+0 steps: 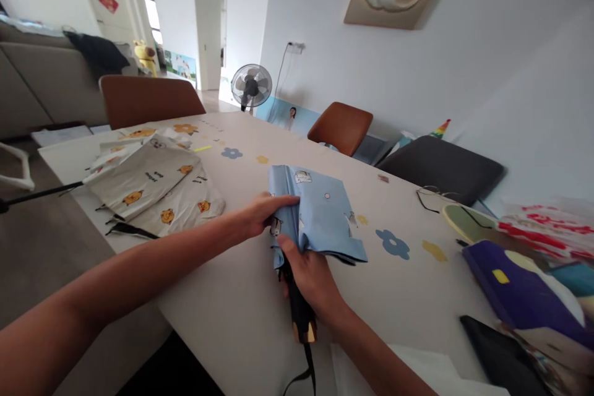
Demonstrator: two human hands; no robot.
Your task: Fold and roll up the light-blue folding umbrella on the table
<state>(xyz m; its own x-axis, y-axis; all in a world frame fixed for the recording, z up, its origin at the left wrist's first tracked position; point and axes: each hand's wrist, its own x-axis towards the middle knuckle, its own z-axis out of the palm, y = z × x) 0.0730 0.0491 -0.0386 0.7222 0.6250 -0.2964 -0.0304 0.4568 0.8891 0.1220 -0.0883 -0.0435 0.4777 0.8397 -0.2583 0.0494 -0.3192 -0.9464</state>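
A light blue folding umbrella (325, 210) with small cartoon prints is in front of me, its canopy collapsed and partly folded flat. My right hand (310, 272) wraps round its lower end, where the cloth meets the black handle (301, 309) with a gold-coloured tip and a black strap. With thumb on top, my left hand (266, 213) pinches the left edge of the blue cloth; its fingers are partly hidden behind it. A second umbrella (162, 182), cream with yellow cartoon prints, lies loosely bunched on the table to the left, its black shaft pointing left.
The white table (241, 284) carries flower patterns. Eyeglasses (439, 195), a purple pouch (515, 284), a black flat item (501, 352) and a red-and-white plastic bag (547, 229) are at the right. Brown chairs (341, 127), a dark chair (440, 164) and a fan (251, 85) stand beyond.
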